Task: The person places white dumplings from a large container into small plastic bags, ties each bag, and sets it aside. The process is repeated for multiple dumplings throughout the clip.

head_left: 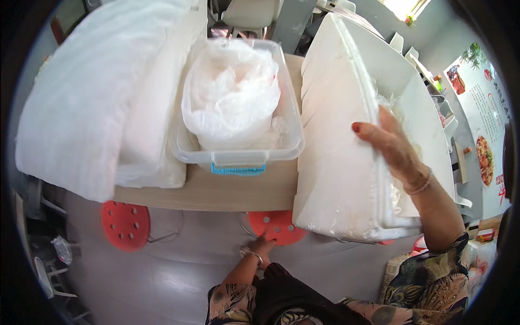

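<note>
On the right stands a large white foam box (336,141), its opening facing right, with crumpled clear plastic bags (396,103) partly seen inside. My right hand (394,145) is at the rim of this box, thumb stretched out over the near wall. Its other fingers are foreshortened and partly hidden, and I see nothing held in it. Low in front of me, my left hand (262,249) is by a red stool (279,226), fingers extended and apart. Whether it touches the stool I cannot tell. Between the foam pieces sits a clear plastic tub (238,157) with a white plastic bag (233,97) in it.
The tub has a blue latch (238,170) and rests on a wooden table (238,195). Another large white foam piece (92,97) stands at the left. A second red stool (125,225) is below the table's left edge. White chairs (250,15) stand behind.
</note>
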The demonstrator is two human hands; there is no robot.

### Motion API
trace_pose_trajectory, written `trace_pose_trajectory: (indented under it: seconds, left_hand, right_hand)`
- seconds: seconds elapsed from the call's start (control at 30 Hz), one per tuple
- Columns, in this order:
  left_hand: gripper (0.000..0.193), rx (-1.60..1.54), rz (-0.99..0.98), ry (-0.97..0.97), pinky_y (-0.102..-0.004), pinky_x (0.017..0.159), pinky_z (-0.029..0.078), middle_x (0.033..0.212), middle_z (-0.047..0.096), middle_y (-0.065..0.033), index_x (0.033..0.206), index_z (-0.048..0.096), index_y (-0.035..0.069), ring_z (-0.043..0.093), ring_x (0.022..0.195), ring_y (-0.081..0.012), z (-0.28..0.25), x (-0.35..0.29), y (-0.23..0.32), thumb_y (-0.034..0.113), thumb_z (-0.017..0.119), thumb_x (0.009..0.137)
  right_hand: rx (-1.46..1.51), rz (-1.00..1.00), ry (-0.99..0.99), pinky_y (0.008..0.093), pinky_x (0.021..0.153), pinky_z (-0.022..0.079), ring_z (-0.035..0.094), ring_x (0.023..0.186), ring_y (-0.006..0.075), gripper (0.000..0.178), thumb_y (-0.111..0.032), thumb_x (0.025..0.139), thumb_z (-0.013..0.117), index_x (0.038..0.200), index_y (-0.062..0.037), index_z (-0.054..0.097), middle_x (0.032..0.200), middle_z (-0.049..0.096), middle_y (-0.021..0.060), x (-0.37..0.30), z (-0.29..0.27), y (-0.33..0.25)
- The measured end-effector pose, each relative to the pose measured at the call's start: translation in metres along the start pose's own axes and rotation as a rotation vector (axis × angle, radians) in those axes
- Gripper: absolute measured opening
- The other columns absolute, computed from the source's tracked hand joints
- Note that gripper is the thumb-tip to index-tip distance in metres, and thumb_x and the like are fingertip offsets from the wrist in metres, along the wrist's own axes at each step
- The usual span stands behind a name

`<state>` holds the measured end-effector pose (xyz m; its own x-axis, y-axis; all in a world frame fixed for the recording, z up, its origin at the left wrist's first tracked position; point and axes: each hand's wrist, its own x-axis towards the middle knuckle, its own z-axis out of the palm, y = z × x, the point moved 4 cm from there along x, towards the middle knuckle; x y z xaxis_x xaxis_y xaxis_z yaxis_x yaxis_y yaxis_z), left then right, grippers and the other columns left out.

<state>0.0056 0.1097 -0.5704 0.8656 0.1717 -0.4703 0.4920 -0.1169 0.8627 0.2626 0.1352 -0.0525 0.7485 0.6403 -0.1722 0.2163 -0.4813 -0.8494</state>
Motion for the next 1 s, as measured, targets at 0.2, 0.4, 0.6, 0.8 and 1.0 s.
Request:
trace_pose_trajectory:
  seconds: [0.2, 0.4, 0.6, 0.8, 1.0]
  left_hand:
    - [0.051, 0.295, 0.314, 0.19, -0.0435, 0.096, 0.045, 0.121, 0.057, -0.0244, 0.131, 0.049, 0.002, 0.054, 0.113, -0.0392, -0.104, -0.071, 0.151, 0.014, 0.063, 0.083]
    - [0.054, 1.0, 0.541, 1.025, -0.0562, 0.099, 0.037, 0.132, 0.041, -0.0248, 0.13, 0.049, 0.003, 0.039, 0.126, -0.0434, -0.247, -0.189, 0.306, 0.009, 0.068, 0.08]
    - [0.05, 1.485, 0.552, 1.383, -0.0529, 0.096, 0.039, 0.132, 0.044, -0.0247, 0.123, 0.055, 0.006, 0.044, 0.122, -0.0393, -0.346, -0.253, 0.413, 0.008, 0.07, 0.076]
    - [0.04, 0.955, 0.785, 0.908, -0.038, 0.088, 0.049, 0.102, 0.067, -0.0143, 0.111, 0.063, 0.002, 0.065, 0.098, -0.0319, -0.43, -0.251, 0.444, -0.007, 0.06, 0.072]
    - [0.042, -0.118, 0.628, 1.07, -0.031, 0.083, 0.051, 0.106, 0.066, -0.0115, 0.121, 0.058, 0.0, 0.064, 0.095, -0.0168, -0.585, -0.273, 0.472, 0.028, 0.064, 0.09]
  right_hand:
    - [-0.106, -0.168, 0.041, 0.0371, 0.073, 0.048, 0.058, 0.08, 0.0227, 0.048, -0.025, 0.078, 0.061, 0.105, 0.0122, 0.052, 0.086, 0.061, 0.0193, 0.014, 0.004, 0.01]
    - [-0.202, -0.23, 0.106, 0.0416, 0.077, 0.047, 0.059, 0.084, 0.0348, 0.05, -0.029, 0.076, 0.061, 0.094, 0.0158, 0.05, 0.088, 0.058, 0.0287, 0.006, -0.009, 0.015]
    - [-0.133, -0.182, 0.061, 0.0415, 0.08, 0.047, 0.059, 0.089, 0.035, 0.054, -0.029, 0.077, 0.062, 0.104, 0.0158, 0.048, 0.094, 0.058, 0.0276, 0.003, -0.01, 0.014]
    - [-0.129, -0.115, 0.067, 0.0391, 0.086, 0.048, 0.06, 0.101, 0.0311, 0.056, -0.022, 0.077, 0.064, 0.12, 0.0096, 0.047, 0.108, 0.06, 0.0244, 0.004, -0.012, 0.017]
    - [0.157, -0.099, 0.029, 0.034, 0.088, 0.048, 0.055, 0.103, 0.0215, 0.063, -0.017, 0.078, 0.06, 0.134, 0.0033, 0.038, 0.117, 0.056, 0.0137, 0.0, -0.002, 0.014]
